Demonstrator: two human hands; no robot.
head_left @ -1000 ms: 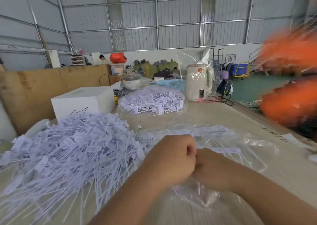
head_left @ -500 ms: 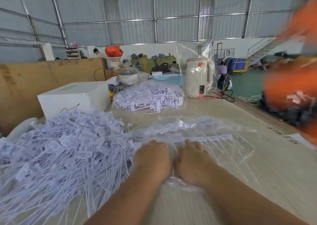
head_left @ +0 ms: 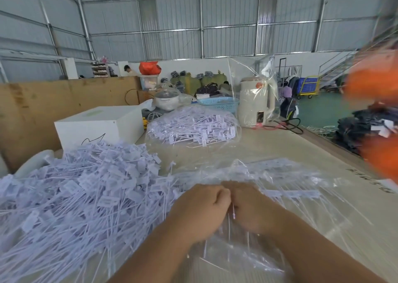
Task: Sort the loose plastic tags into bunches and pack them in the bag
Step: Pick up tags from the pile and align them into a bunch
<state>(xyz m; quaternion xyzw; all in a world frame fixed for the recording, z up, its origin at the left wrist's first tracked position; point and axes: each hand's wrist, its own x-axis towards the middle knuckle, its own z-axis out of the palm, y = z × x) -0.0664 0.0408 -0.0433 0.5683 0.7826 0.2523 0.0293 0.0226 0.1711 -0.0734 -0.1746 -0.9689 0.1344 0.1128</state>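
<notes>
Hands drawn back together | both grips clenched on clear crinkled bag [head_left: 280,181] | white tags [head_left: 86,188] heaped left

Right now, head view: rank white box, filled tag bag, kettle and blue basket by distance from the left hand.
From the left hand:
1. white box, back left
2. filled tag bag, straight ahead
3. kettle and blue basket, far back right; too close to call
</notes>
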